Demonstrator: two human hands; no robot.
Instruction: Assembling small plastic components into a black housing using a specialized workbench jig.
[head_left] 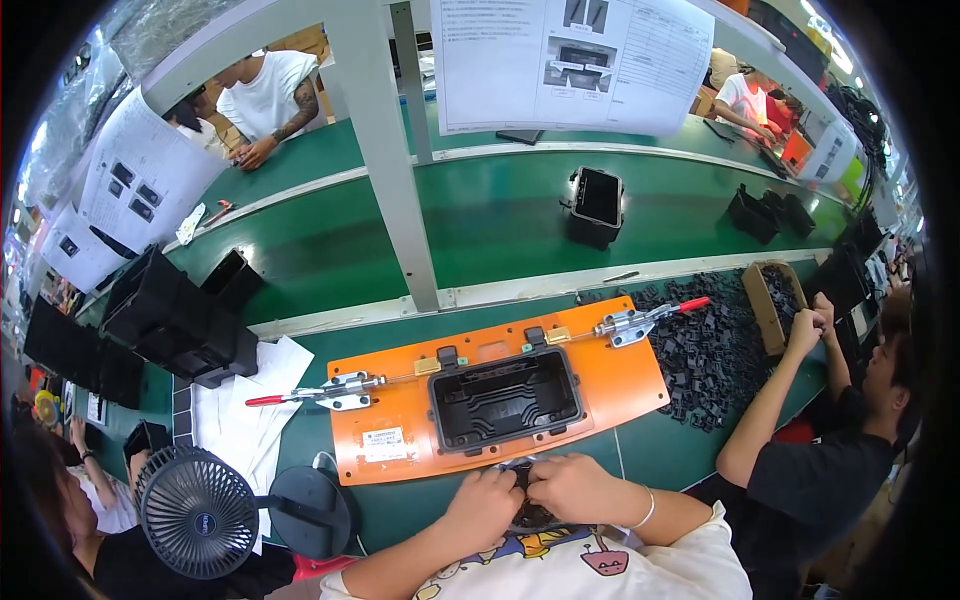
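Observation:
Close to my body, my left hand (487,508) and my right hand (572,488) are closed on a dark thing (532,515) with a shiny, clear-looking edge, perhaps in a plastic bag. My fingers hide most of it. Just beyond them lies an orange fixture plate (620,385). An open black plastic case (507,402) sits in its middle, with two black latch pieces at its far edge. A toggle clamp with a red handle (268,400) is on the plate's left, and another red-handled toggle clamp (640,322) is on its right. Neither hand touches the plate.
Black cases are stacked (180,320) at the left on paper sheets (240,410). A desk fan (200,510) stands nearer me. Small black parts (700,350) are heaped at right, beside a cardboard box (768,315) and a co-worker. Beyond a white post (395,160), a green belt carries more cases.

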